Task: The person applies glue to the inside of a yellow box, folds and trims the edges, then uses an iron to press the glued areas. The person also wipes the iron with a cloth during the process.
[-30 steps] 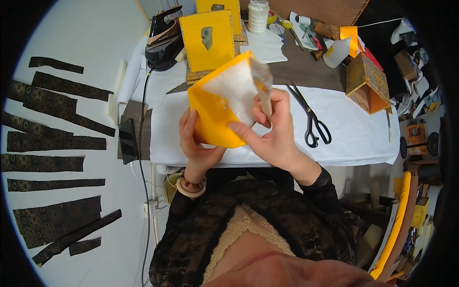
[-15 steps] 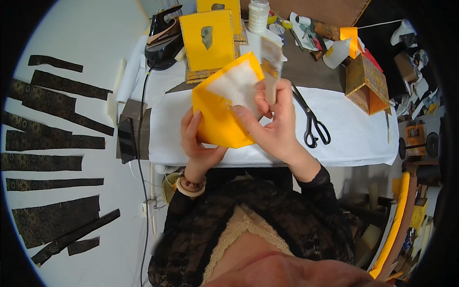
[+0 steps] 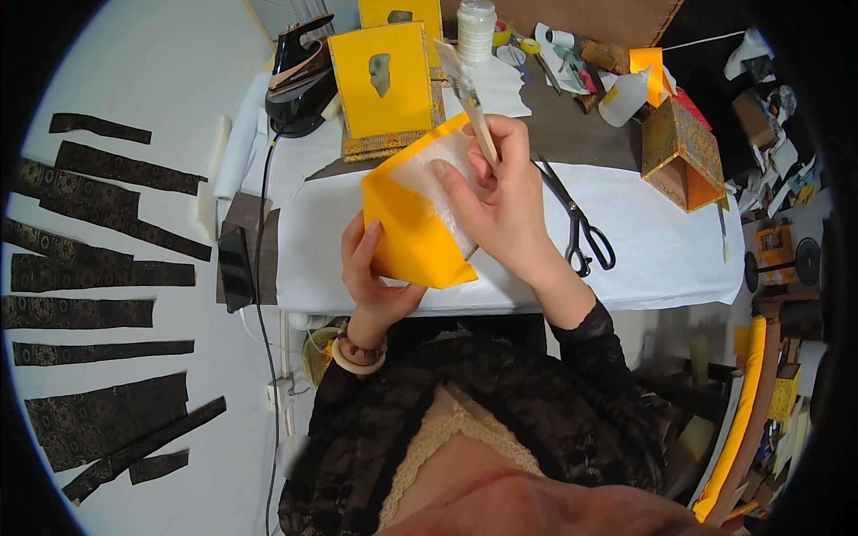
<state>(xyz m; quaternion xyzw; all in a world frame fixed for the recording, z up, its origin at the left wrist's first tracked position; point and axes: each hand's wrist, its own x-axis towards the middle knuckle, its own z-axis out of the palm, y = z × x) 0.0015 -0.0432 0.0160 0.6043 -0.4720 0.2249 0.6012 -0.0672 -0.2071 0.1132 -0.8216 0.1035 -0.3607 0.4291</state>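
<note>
A yellow cloth-covered panel (image 3: 407, 234) is tilted above the white work sheet, its pale inner face partly bare and glossy. My left hand (image 3: 380, 272) grips it at the lower left edge, fingers curled round the side. In my right hand (image 3: 511, 201) is a flat brush (image 3: 481, 125), its handle pinched in the fingers and its bristle end pointing up and left. The right thumb lies over the panel's pale face; some of that hand's fingers are hidden. Black scissors (image 3: 581, 225) lie beside it on the right.
Upright yellow panels (image 3: 382, 85), an iron (image 3: 299, 76) and a white jar (image 3: 476, 31) stand at the back. A patterned box (image 3: 684, 154) is on the right, near a clear bottle (image 3: 627, 100). Dark patterned strips (image 3: 116, 201) hang at left; a cable (image 3: 265, 268) runs past a phone (image 3: 235, 268).
My right hand has risen slightly, and the brush has swung over to point up and left. Its thumb has moved up the pale face. The panel's lower corner has dipped a little.
</note>
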